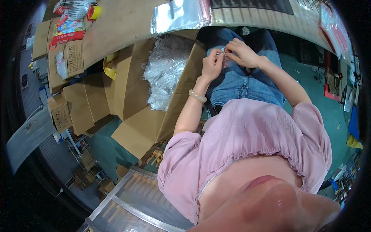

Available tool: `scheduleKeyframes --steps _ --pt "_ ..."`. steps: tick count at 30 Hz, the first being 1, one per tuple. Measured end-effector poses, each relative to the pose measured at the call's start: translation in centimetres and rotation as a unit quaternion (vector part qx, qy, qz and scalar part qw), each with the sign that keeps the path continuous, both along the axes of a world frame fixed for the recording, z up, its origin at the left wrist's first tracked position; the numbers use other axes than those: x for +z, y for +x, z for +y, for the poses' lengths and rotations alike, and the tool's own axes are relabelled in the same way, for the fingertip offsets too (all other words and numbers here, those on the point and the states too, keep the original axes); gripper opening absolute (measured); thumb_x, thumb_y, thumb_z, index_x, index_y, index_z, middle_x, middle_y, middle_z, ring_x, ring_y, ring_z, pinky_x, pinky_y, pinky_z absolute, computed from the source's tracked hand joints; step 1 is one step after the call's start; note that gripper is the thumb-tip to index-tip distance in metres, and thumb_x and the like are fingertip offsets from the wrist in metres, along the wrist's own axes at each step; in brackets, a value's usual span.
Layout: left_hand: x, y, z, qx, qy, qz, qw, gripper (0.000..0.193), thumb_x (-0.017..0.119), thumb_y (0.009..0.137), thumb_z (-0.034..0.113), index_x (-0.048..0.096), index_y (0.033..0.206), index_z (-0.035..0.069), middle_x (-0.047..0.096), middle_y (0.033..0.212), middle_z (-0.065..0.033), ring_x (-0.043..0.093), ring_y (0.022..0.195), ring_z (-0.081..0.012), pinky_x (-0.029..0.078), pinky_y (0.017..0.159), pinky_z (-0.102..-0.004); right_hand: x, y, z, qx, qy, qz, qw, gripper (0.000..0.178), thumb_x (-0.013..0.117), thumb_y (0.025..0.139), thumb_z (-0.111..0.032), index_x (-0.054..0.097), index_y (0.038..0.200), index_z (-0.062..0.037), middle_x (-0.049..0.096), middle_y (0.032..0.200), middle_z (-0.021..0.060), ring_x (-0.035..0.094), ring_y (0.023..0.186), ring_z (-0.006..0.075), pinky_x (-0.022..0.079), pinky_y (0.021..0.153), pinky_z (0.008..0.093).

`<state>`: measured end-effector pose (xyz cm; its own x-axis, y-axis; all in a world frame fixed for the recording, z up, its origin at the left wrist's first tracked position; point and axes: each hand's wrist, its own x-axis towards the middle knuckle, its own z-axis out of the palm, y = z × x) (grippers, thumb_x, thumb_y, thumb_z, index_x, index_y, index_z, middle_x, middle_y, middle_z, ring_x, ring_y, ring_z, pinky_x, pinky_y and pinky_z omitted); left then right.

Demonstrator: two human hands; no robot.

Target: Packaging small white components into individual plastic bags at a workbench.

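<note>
Over your lap of creased blue denim jeans (247, 85), your left hand (212, 66) and right hand (242, 53) meet, fingers curled and tips pinched nearly closed around a small pale piece (225, 61), just above the thighs. At nine o'clock from them, a tall corrugated carton (183, 71) with flaps splayed holds a tangled heap of glossy, clear plastic pieces (164, 73). Toward ten o'clock, smooth transparent sleeves (179, 17) lie flat on the scuffed desk (116, 29), whose edge bows across; at one o'clock sits a dark flat sheet (253, 4), cut off by the upper rim. Your fingers cover most of the pinched piece, so its shape can't be made out; the heap's lower layers are hidden.
</note>
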<state>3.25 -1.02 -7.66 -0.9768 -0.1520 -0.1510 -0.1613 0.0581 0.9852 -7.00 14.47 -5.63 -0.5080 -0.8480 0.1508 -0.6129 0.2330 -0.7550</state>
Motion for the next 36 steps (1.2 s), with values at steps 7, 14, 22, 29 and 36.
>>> scheduleKeyframes --steps 7,14,22,29,36 --pt "2.7 0.8 -1.9 0.001 -0.106 0.028 0.994 0.012 0.050 0.096 0.012 0.053 0.098 0.000 0.066 0.076 -0.0076 0.062 0.062 -0.0103 0.051 0.055 -0.0230 1.1 -0.1 0.8 0.016 -0.034 -0.036 0.999 0.008 0.057 0.081 -0.012 0.054 0.082 -0.0041 0.054 0.079 0.0097 0.050 0.081 0.0285 0.042 0.074 0.0367" --pt "7.7 4.8 -7.2 0.162 -0.114 0.039 0.979 0.011 0.050 0.095 0.011 0.053 0.096 0.001 0.064 0.073 -0.0066 0.061 0.063 -0.0114 0.052 0.058 -0.0246 1.0 -1.5 3.5 -0.030 -0.033 0.000 0.999 0.007 0.056 0.083 -0.007 0.052 0.083 -0.0026 0.050 0.080 0.0100 0.049 0.076 0.0253 0.042 0.069 0.0326" --pt "11.7 1.4 -15.8 0.197 -0.460 0.075 0.862 0.041 0.070 0.080 0.020 0.060 0.116 0.004 0.065 0.085 -0.0069 0.062 0.082 -0.0166 0.051 0.072 -0.0274 -0.4 0.4 4.7 -0.139 -0.080 -0.119 0.980 0.006 0.056 0.086 -0.006 0.054 0.087 -0.0008 0.050 0.078 0.0090 0.049 0.066 0.0177 0.041 0.060 0.0280" --pt "6.3 -12.5 -9.4 0.165 -0.500 0.180 0.831 0.020 0.069 0.076 0.023 0.071 0.088 0.006 0.068 0.083 -0.0107 0.063 0.079 -0.0275 0.048 0.075 -0.0377 2.0 0.8 1.5 -0.045 -0.072 -0.104 0.991 0.007 0.058 0.086 -0.008 0.057 0.088 -0.0009 0.055 0.077 0.0093 0.055 0.069 0.0180 0.044 0.063 0.0296" --pt "7.5 -7.9 -6.7 0.124 -0.557 0.256 0.780 0.007 0.071 0.073 0.013 0.070 0.080 0.010 0.063 0.075 -0.0069 0.058 0.071 -0.0260 0.044 0.068 -0.0376 1.6 -0.1 0.9 -0.187 -0.118 -0.252 0.942 0.015 0.063 0.086 -0.013 0.062 0.087 0.0017 0.060 0.076 0.0052 0.055 0.069 0.0109 0.045 0.064 0.0269"
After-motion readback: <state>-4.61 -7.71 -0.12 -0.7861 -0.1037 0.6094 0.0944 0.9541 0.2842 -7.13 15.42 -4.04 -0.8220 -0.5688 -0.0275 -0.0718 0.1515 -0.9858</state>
